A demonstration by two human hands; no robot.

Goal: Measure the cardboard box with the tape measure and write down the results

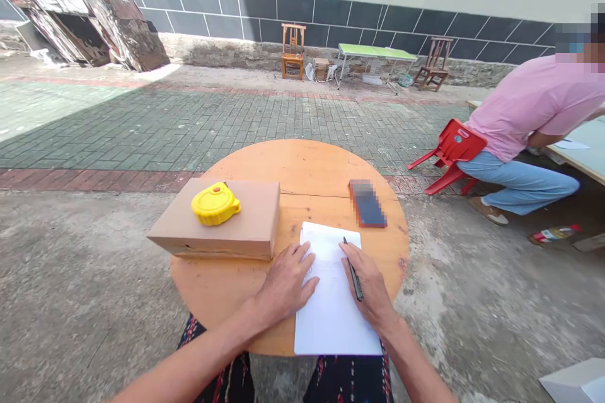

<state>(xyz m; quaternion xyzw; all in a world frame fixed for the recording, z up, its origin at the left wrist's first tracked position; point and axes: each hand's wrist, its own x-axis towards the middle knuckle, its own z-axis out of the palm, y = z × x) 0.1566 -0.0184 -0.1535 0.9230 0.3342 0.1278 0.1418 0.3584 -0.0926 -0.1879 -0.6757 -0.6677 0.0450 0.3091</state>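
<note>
Here, a black pen (353,271) is held in the right hand (373,289), the fingers closed narrowly on its barrel, its tip set on the white paper (331,321). The paper's left edge is pressed down by the left hand (286,283), laid flat, fingers spread, nothing gripped. The sheet is placed at the round table's (302,167) near edge, beside a cardboard box (246,227) topped by a yellow tape measure (215,203).

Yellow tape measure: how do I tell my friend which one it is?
Find the round wooden table in the paved yard. On its left side lies a cardboard box, and the tape measure sits on top. Unlike the dark phone, white paper and black pen, it is bright yellow and rounded.
</note>
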